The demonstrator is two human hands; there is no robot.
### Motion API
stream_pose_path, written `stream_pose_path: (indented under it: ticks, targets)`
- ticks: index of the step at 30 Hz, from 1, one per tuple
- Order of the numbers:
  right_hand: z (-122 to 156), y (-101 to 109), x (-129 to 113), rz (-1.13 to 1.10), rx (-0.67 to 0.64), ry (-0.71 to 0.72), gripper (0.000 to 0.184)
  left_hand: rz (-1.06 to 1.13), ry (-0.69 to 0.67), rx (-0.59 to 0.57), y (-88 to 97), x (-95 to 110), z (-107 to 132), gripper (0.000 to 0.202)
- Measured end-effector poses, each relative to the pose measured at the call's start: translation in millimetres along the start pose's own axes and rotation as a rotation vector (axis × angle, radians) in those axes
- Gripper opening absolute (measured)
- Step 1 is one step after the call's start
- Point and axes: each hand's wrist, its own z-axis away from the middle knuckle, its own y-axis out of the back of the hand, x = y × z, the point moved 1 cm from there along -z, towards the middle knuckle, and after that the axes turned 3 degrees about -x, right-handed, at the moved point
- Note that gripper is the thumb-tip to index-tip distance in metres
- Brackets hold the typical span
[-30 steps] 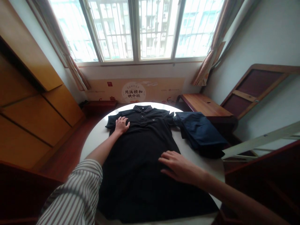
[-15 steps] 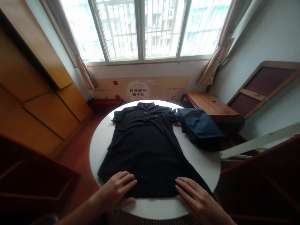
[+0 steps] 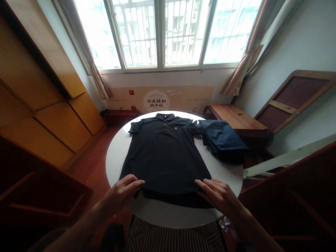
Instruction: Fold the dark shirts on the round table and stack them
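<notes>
**Hem of black polo shirt (image 3: 164, 154) doubled upward; left hand (image 3: 123, 193) and right hand (image 3: 217, 195) at near fold.**
Shirt lies centred on round white table (image 3: 168, 217), collar toward far edge; folded navy garment (image 3: 223, 140) adjoins right sleeve. Fingers narrowly spaced on fold; grip beneath cannot be determined.

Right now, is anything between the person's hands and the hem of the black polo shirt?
Nothing visible stands in the way: the left hand and right hand are both directly on the lower edge of the black polo shirt.
</notes>
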Motion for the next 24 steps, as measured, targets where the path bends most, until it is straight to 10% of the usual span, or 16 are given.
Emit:
stream_pose_path:
  ticks: [9, 18, 24]
  targets:
    - [13.8, 23.2, -1.2, 0.110, -0.129, 0.045, 0.037, -0.221, 0.209, -0.001, -4.8, -13.6, 43.9, 0.060]
    - [24.6, 40.5, 1.5, 0.132, -0.208, -0.053, 0.047, -0.338, 0.273, 0.204, 42.7, -19.9, 64.0, 0.014]
    - [45.0, 46.6, 11.0, -0.001, -0.211, -0.113, 0.055, -0.248, 0.350, 0.127, 44.0, -35.0, 81.1, 0.018]
